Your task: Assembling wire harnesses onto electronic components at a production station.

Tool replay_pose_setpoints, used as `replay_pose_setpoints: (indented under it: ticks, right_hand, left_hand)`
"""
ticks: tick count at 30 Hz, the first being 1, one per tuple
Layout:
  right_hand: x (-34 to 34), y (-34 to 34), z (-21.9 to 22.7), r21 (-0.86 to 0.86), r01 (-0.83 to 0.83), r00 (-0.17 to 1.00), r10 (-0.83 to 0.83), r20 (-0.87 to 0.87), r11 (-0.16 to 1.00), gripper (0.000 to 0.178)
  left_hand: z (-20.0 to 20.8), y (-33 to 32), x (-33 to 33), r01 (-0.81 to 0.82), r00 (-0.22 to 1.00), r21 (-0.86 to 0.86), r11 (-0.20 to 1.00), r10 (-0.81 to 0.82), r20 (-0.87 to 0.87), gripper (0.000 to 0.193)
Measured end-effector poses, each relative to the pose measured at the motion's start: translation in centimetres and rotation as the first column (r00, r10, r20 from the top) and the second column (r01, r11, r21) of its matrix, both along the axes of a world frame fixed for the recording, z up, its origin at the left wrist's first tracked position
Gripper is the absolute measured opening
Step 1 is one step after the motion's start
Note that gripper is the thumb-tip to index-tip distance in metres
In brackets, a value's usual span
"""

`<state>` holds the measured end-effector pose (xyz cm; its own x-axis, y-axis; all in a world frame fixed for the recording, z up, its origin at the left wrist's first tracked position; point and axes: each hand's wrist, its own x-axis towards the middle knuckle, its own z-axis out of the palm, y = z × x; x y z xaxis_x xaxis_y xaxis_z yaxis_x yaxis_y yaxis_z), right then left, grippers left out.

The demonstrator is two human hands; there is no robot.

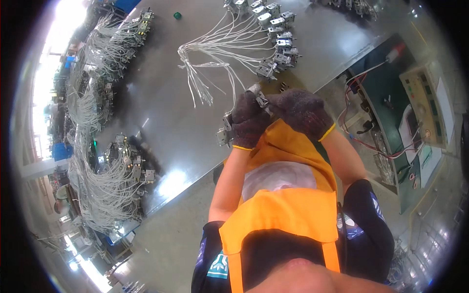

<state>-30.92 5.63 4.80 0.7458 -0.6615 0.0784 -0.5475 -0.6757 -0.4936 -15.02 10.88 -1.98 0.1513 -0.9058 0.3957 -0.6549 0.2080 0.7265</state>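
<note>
Both my hands wear dark knit gloves with yellow cuffs and meet over the near edge of the metal table. My left hand is closed around a small silver metal-cased part, which has a white wire running to it. Against the same part, my right hand has its fingers pressed together; what they pinch is hidden. Just beyond the hands lie several tiny dark brass-coloured pieces. A bundle of white wires fans out to a row of similar metal-cased parts. More such parts hang beside my left wrist.
Large heaps of white-wired parts line the table's left side. A small green object sits at the far side. To the right, a dark green bench carries a beige instrument with dials, red and white leads, papers and scissors.
</note>
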Motion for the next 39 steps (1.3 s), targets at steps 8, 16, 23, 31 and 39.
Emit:
replay_pose_setpoints:
  ticks: [8,16,23,31,39]
  right_hand:
    - [0.7,1.6,-0.4,-0.317,0.045,0.991,-0.082,-0.103,0.947,0.012]
    - [0.9,2.2,0.1,-0.136,0.065,0.973,-0.093,-0.211,0.989,0.018]
    - [-0.5,2.7,0.6,0.070,0.018,0.943,-0.040,0.332,0.997,0.034]
    - [2.9,3.0,-3.6,0.412,0.033,0.873,-0.227,0.432,0.910,0.051]
    - [2.9,3.6,-7.5,0.672,-0.108,0.789,-0.349,0.506,0.733,0.047]
  left_hand:
    - [-1.9,0.0,0.7,-0.007,0.995,0.010,1.000,0.006,0.096,0.037]
    - [0.5,0.2,-0.2,-0.034,0.984,0.052,0.998,0.025,0.178,0.036]
    - [4.9,6.1,1.6,-0.041,0.911,-0.143,0.989,0.096,0.402,0.064]
    - [2.3,6.6,5.2,-0.116,0.993,0.071,0.991,0.115,0.023,0.058]
    - [-0.6,3.8,0.3,-0.101,0.914,-0.042,0.994,0.076,-0.399,0.066]
